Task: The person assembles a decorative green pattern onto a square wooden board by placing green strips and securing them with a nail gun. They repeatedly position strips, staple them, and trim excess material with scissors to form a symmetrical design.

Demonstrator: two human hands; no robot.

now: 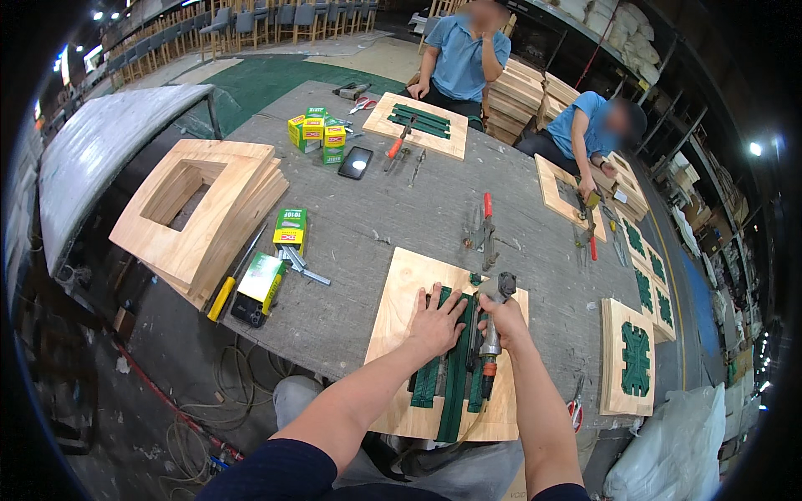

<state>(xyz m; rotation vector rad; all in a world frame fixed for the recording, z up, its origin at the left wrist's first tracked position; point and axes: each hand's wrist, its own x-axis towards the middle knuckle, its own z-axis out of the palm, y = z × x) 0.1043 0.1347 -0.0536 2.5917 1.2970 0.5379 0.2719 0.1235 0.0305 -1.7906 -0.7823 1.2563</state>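
A pale wooden panel (399, 288) lies in front of me at the table's near edge, with dark green webbing straps (452, 399) running lengthwise over it. My left hand (436, 324) rests flat on the straps, fingers spread. My right hand (508, 322) is wrapped round a grey air staple gun (490, 341), whose head points away from me over the straps' right side. A hose trails from its near end. The gun's nose and the spot under it are partly hidden. Just beyond the panel lies a clamp-like tool with a red handle (488, 204).
Stacked wooden frames (125, 219) stand at the left, near staple boxes (290, 227), a yellow-handled screwdriver (221, 299) and a phone (356, 163). Finished-looking panels with woven green webbing (614, 359) lie at the right. Two co-workers in blue shirts (464, 54) sit across the grey table (334, 250).
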